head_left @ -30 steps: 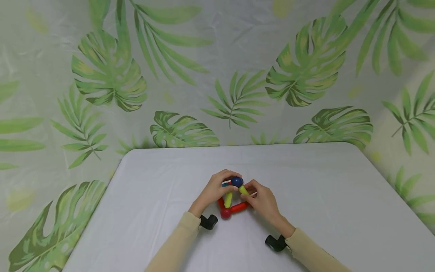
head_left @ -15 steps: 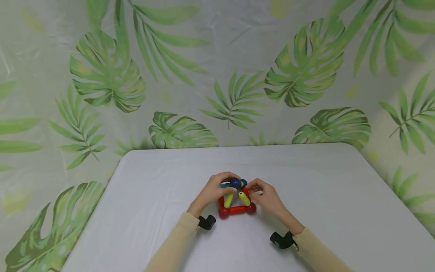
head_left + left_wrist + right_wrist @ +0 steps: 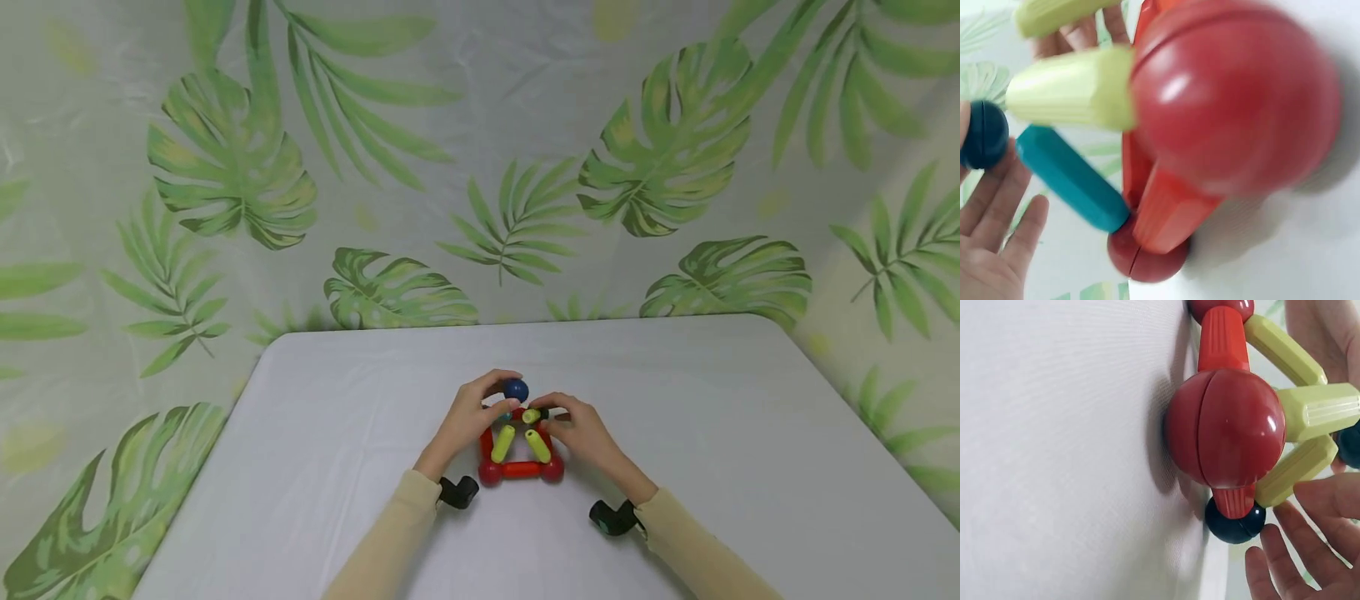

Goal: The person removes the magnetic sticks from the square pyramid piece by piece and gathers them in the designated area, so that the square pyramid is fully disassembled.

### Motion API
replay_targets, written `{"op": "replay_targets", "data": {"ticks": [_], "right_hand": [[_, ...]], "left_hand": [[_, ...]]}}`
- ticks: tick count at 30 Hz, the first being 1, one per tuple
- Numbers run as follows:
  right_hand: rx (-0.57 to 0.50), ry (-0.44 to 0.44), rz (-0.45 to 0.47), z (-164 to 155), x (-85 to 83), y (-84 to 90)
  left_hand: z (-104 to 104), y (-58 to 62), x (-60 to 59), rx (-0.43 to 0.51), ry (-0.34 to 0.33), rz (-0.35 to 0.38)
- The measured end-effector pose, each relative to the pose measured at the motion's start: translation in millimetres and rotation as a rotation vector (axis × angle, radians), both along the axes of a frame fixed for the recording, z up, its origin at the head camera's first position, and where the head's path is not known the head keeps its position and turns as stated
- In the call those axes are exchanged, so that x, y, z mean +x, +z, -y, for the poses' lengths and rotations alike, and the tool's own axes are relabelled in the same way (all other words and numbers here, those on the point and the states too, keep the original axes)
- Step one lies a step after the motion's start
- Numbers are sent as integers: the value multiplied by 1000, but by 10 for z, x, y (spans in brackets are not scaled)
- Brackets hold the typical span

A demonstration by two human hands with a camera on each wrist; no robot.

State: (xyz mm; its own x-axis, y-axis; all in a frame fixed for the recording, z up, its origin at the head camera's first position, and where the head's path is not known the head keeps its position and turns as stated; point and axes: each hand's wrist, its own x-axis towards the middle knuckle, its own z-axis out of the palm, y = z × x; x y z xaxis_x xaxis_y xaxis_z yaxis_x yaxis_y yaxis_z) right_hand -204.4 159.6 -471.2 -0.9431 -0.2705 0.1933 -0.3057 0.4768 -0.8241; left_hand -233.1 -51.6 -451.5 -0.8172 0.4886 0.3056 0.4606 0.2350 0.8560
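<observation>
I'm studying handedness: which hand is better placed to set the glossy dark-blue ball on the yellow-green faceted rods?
Likely left: the left hand holds the blue ball near the raised rods, while the right hand is occupied at the far right rod.

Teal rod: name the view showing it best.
The left wrist view: the teal rod shows large, along its length. The head view shows only a bit beside the left hand; the right wrist view, none.

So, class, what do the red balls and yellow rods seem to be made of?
Red balls: probably glossy plastic, given the bright highlights and the moulded-looking seam. Yellow rods: likely plastic too, with a satin sheen and fine ribbing.
</observation>
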Motion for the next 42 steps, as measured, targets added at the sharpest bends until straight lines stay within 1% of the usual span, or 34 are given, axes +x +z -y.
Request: {"op": "replay_targets", "data": {"ticks": [2,4,7,9,12,16,21,24,27,30,34,38,40,42], "right_hand": [[-28,-10,26,-2,-20,5],[-58,-19,65,-5,-51,1],[-78,3,129,-13,-111,-21],[-89,13,174,-17,-149,-42],[-90,16,207,-22,-192,-66],[-93,-8,230,-29,-227,-86],[-98,-26,255,-34,-235,-97],[-92,-26,247,-38,-231,-104],[-87,-29,241,-46,-230,-109],[-77,-30,236,-52,-237,-120],[-73,-24,232,-42,-236,-127],[-71,-15,229,-51,-241,-131],[-69,-12,226,-59,-241,-133],[-70,-10,224,-64,-241,-129]], "left_hand": [[27,10,-64,8,55,12],[58,14,-156,-6,111,35],[111,8,-324,-39,179,78],[137,-2,-451,-55,202,115],[154,-20,-635,-100,213,151],[128,-54,-863,-172,195,179],[60,-91,-1070,-219,163,237],[34,-127,-1151,-244,173,240],[23,-163,-1198,-261,192,224],[24,-171,-1206,-273,192,211],[50,-164,-1162,-276,186,198],[114,-152,-1126,-251,198,188],[170,-130,-1087,-219,208,181],[235,-103,-1016,-174,212,170]]}}
